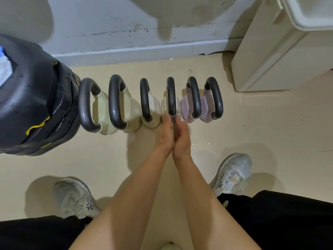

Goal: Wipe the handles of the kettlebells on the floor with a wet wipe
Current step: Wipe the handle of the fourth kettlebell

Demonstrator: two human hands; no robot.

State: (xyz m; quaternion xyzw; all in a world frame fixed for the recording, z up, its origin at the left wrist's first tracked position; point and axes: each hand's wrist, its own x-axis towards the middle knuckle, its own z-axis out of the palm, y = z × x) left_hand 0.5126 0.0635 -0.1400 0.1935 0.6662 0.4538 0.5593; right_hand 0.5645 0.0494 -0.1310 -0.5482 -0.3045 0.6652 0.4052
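Six kettlebells are lined up in a row on a pale floor (252,134) against a scuffed wall: four cream ones to the left, two lilac ones to the right, each with a dark handle arching upward. The left hand (164,136) and right hand (182,137) are held side by side, touching, and are reached down to the near end of the fourth handle (171,96). A small pale scrap, taken to be the wipe (173,117), is glimpsed at the fingertips against that handle; whether it is pinched by one hand or both cannot be told. Progress is judged to be around the middle of the row, though no handle is shown as clearly cleaned or uncleaned; several carry a shine that may be only reflected light. The two lilac kettlebells (186,107) to the right are untouched by either hand. As for writing, a single "8" is read on the second kettlebell (134,112) from the left; no brand is legible. Yellow markings on a black object (34,98) at the left are not readable.
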